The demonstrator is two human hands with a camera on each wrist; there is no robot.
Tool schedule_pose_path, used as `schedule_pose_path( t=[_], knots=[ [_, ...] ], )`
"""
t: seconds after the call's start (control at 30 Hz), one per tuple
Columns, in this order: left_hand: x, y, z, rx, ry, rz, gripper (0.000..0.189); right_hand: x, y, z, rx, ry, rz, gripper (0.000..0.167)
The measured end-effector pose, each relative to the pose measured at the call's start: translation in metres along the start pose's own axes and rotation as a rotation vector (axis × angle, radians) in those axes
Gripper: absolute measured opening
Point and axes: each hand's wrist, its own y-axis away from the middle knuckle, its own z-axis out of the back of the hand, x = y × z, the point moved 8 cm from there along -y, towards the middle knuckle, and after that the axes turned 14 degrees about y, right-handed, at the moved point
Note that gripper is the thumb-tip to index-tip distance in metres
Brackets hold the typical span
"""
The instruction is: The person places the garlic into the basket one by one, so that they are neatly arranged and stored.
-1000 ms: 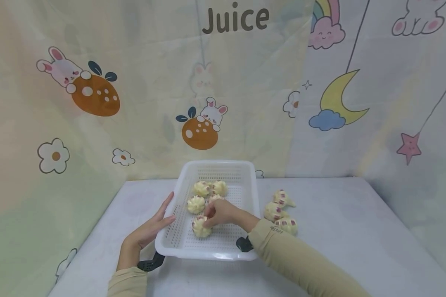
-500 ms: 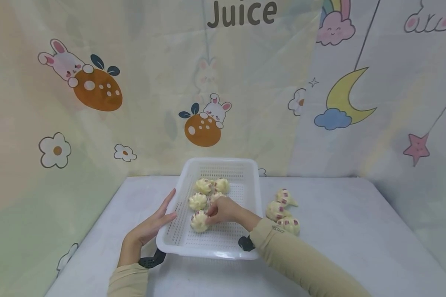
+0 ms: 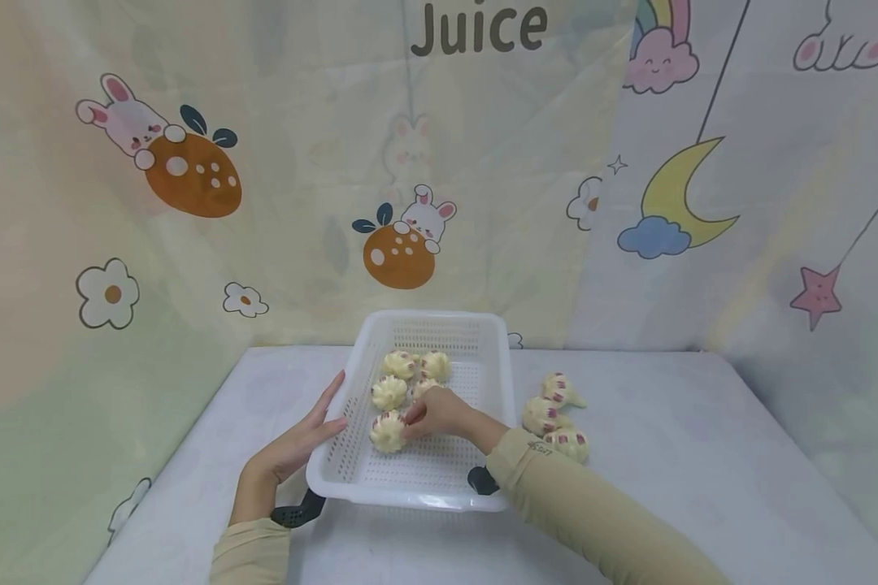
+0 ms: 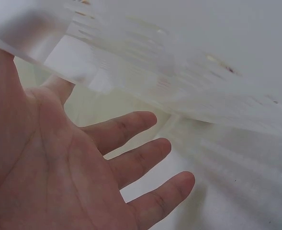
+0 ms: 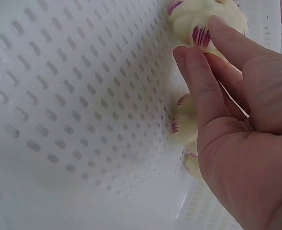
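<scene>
In the head view, a white perforated plastic basket [image 3: 454, 471] holds several pale garlic bulbs with purple patches. My right hand [image 3: 439, 413] reaches in and pinches the nearest garlic bulb [image 3: 386, 433] by its right side. In the right wrist view, thumb and fingertips meet on that bulb [image 5: 188, 24], above the basket's slotted floor. Another bulb [image 5: 185, 124] lies partly behind the hand. At the basket's left side my left hand [image 3: 300, 445] touches the wall with spread fingers. The left wrist view has this hand [image 4: 83, 158] palm up, fingers extended beside the basket wall [image 4: 155, 62].
On the white table [image 3: 673, 487], right of the basket, lies a small group of garlic bulbs [image 3: 541, 416], partly hidden by the right sleeve. A printed cloth backdrop [image 3: 293, 203] rises behind the table's far edge.
The pinched garlic bulb has shifted slightly left and away from me within the basket, with my right hand. My left hand stays at the basket's side. The head view has shifted slightly.
</scene>
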Motion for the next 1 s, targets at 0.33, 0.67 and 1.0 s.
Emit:
schedule_pose_path(
  t=[0.33, 0.67, 1.0],
  knots=[
    [0.002, -0.002, 0.001, 0.009, -0.015, -0.011, 0.074, -0.003, -0.006, 0.001, -0.066, 0.096, -0.005, 0.014],
    [0.001, -0.001, 0.0, 0.002, -0.012, -0.008, 0.074, -0.001, 0.001, 0.01, -0.09, 0.117, -0.029, 0.021],
    [0.002, -0.001, 0.0, -0.013, -0.016, -0.003, 0.073, 0.014, 0.016, 0.045, -0.254, 0.031, 0.011, 0.012]
  ],
)
